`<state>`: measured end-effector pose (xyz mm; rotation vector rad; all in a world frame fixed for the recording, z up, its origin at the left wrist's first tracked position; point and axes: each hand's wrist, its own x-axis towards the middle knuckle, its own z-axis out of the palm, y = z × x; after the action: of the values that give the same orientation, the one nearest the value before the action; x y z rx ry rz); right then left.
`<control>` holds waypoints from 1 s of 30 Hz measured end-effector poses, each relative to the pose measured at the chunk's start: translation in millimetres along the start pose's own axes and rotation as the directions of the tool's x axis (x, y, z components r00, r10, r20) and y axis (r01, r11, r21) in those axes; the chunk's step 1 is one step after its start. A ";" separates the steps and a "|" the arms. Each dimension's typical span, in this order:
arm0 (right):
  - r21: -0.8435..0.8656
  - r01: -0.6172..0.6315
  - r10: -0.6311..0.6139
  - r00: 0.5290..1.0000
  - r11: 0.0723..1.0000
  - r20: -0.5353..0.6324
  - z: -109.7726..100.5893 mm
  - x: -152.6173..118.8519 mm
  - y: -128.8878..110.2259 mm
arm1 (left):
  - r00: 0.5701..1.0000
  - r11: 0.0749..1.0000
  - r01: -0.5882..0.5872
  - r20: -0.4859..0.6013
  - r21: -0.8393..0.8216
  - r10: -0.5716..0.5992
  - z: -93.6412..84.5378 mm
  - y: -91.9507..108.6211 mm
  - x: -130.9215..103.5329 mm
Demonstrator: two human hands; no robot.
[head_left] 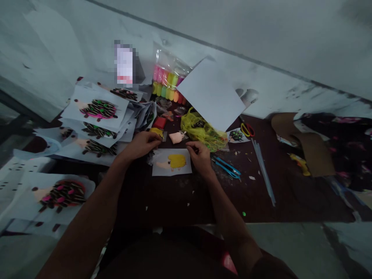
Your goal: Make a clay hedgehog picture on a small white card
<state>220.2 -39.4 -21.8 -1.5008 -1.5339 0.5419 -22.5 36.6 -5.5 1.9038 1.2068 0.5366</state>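
Note:
A small white paper (pixel 158 170) lies on the dark table between my hands, bearing a yellow body shape (pixel 176 161) with a pale snout and small feet. My left hand (pixel 145 144) rests at the paper's upper left, fingers bent together near a yellow clay packet (pixel 157 133); whatever is in them is hidden. At the upper right corner of the paper is my right hand (pixel 200 153), thumb and forefinger pinched, with any held item too small to make out. Pale pink clay (pixel 176 137) sits just beyond the paper, beside a red clay block (pixel 159 123).
Hedgehog pictures (pixel 99 109) are piled at left. Behind are a bag of coloured clay (pixel 168 83), a yellow-green plastic bag (pixel 200 130) and a leaning white sheet (pixel 212 93). A blue cutter (pixel 226 167), scissors (pixel 247 130) and clear sticks (pixel 264 172) lie at right.

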 end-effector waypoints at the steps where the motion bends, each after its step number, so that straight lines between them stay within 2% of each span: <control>1: 0.004 0.004 -0.004 1.000 1.000 0.004 0.6 0.1 1.3 | 1.000 1.000 -0.008 0.010 0.002 0.007 -0.9 0.4 0.1; 6: -0.026 -0.037 0.038 0.998 0.999 0.049 0.3 -0.4 1.0 | 1.000 1.000 -0.001 0.002 -0.030 0.001 -2.8 2.9 1.4; 10: -0.094 0.013 -0.010 0.999 0.995 0.031 -1.9 -0.4 0.3 | 0.998 1.000 0.014 -0.054 -0.001 -0.014 -3.5 10.0 2.1; 13: -0.109 0.040 -0.041 0.999 0.993 0.001 -3.1 0.0 3.7 | 0.999 0.995 0.017 -0.047 0.094 -0.012 -8.2 16.1 1.0; 18: -0.121 0.029 -0.026 0.999 0.992 0.023 -3.3 -1.2 8.3 | 0.993 0.935 0.052 0.083 0.351 -0.086 -17.5 11.5 -7.1; 21: -0.114 0.049 -0.047 0.999 0.992 0.023 -2.6 -2.4 6.4 | 0.983 0.884 0.093 0.097 0.458 -0.153 -14.5 3.9 -13.7; 24: -0.124 0.031 -0.028 0.999 0.992 0.029 -2.4 -2.7 2.3 | 0.980 0.852 0.139 0.055 0.504 -0.192 -7.2 0.5 -16.7; 30: -0.171 0.018 -0.009 0.999 0.985 0.053 -1.9 -3.2 -5.2 | 0.985 0.864 0.080 0.092 0.497 -0.144 0.0 1.5 -9.3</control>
<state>218.4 -43.8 -17.5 -1.6158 -1.6652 0.4534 -25.9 28.0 -3.7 2.2275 1.4586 0.0349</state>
